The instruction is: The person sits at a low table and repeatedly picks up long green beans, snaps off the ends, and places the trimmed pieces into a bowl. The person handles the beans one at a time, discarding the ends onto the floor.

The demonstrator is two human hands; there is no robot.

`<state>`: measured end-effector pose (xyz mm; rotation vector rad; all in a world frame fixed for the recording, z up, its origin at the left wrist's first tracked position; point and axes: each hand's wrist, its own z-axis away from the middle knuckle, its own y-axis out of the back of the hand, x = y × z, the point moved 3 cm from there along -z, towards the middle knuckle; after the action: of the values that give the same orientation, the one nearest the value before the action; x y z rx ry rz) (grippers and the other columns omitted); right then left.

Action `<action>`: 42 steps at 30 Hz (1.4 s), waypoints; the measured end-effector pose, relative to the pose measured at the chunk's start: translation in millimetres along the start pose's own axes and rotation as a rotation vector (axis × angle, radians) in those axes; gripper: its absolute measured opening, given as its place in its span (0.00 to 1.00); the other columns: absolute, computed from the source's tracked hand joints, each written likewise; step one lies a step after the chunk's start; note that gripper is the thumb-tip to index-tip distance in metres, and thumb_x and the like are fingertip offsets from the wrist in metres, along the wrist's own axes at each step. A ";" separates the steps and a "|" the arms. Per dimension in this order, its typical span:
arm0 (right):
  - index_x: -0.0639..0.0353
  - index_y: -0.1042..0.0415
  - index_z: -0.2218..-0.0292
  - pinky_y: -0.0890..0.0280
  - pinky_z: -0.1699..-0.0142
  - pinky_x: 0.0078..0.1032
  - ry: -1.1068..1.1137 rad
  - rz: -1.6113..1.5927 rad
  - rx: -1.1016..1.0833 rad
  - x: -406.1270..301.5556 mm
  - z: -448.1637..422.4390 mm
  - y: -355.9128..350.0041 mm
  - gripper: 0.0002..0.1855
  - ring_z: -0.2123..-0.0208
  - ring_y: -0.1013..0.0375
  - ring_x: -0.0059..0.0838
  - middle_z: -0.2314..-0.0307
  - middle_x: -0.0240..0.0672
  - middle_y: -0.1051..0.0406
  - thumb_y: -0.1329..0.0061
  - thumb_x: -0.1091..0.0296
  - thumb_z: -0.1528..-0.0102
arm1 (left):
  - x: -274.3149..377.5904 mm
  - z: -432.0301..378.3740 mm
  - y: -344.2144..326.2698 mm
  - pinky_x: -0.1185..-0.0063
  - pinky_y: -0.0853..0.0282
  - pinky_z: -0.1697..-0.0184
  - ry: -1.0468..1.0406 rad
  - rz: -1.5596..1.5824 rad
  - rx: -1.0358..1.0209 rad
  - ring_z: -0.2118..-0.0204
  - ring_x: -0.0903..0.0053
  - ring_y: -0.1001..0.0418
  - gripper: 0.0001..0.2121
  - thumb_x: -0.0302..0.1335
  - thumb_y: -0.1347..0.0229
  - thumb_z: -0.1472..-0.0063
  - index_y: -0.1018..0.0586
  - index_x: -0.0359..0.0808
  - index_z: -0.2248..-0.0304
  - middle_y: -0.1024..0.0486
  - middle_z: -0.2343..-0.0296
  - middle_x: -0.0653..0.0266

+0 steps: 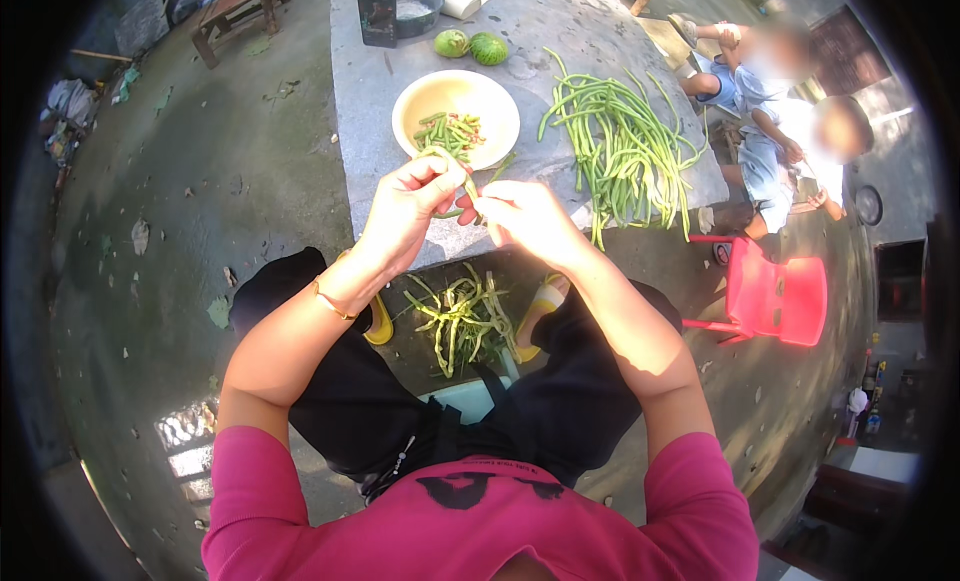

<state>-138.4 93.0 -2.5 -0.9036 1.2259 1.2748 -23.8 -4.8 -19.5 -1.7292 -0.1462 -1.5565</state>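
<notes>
Just past the near edge of the stone table, my left hand (pixel 415 206) and my right hand (pixel 529 217) meet, both pinching a green long bean (pixel 470 185) between fingers and thumbs. Right behind them stands a cream bowl (pixel 504 119) with short bean pieces (pixel 448 133) inside, some reddish. A heap of whole long beans (pixel 619 149) lies to the right of the bowl, a few ends hanging over the table edge. Below, between my feet, a pile of pale, yellowish pods and bean scraps (pixel 461 314) lies on the ground.
On the stone table (pixel 367 123), two round green fruits (pixel 471 46) sit behind the bowl, near a black phone (pixel 376 16) and a dark basin (pixel 420 10). A red plastic chair (pixel 776 292) stands right; two people (pixel 780 146) sit beyond the table's right side. A wooden bench (pixel 236 14) is upper left.
</notes>
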 end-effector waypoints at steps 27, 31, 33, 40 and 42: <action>0.66 0.31 0.70 0.48 0.82 0.11 -0.260 -0.516 0.021 5.8 15.7 -10.2 0.12 0.85 0.41 0.13 0.82 0.31 0.35 0.58 0.64 0.48 | -8.8 6.8 -4.5 0.89 0.39 0.77 -0.154 -0.430 -0.055 0.80 0.88 0.33 0.03 0.22 0.50 0.45 0.30 0.31 0.71 0.31 0.78 0.69; 0.66 0.30 0.71 0.42 0.79 0.11 -0.233 -0.425 -0.087 -0.9 24.0 7.0 0.12 0.85 0.36 0.16 0.82 0.32 0.31 0.58 0.64 0.49 | -10.2 5.8 -1.7 0.91 0.48 0.81 0.069 -0.191 -0.160 0.82 0.91 0.39 0.03 0.25 0.51 0.44 0.30 0.34 0.73 0.31 0.77 0.69; 0.66 0.29 0.73 0.41 0.78 0.12 -0.222 -0.152 -0.247 -17.0 30.6 10.3 0.12 0.85 0.36 0.17 0.82 0.32 0.30 0.58 0.65 0.49 | -10.2 7.8 1.4 0.91 0.48 0.81 0.123 -0.096 -0.165 0.82 0.91 0.40 0.04 0.25 0.51 0.44 0.30 0.34 0.73 0.31 0.77 0.70; 0.64 0.29 0.67 0.43 0.77 0.16 -0.054 0.114 -0.001 23.8 19.7 12.0 0.15 0.79 0.35 0.14 0.81 0.29 0.31 0.58 0.59 0.46 | -14.7 12.7 6.1 0.91 0.48 0.79 0.178 -0.091 -0.111 0.81 0.92 0.42 0.03 0.26 0.48 0.45 0.27 0.35 0.73 0.32 0.77 0.74; 0.65 0.30 0.66 0.44 0.77 0.14 -0.062 -0.075 0.090 18.4 22.7 6.6 0.15 0.77 0.35 0.13 0.78 0.28 0.31 0.58 0.60 0.46 | -15.6 17.8 -0.6 0.91 0.41 0.76 0.172 -0.123 -0.115 0.78 0.93 0.39 0.03 0.24 0.47 0.46 0.27 0.34 0.72 0.33 0.78 0.76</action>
<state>-143.5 119.4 -15.6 -0.8318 1.1805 1.1710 -13.9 12.8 -31.8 -1.6914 -0.0790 -1.8276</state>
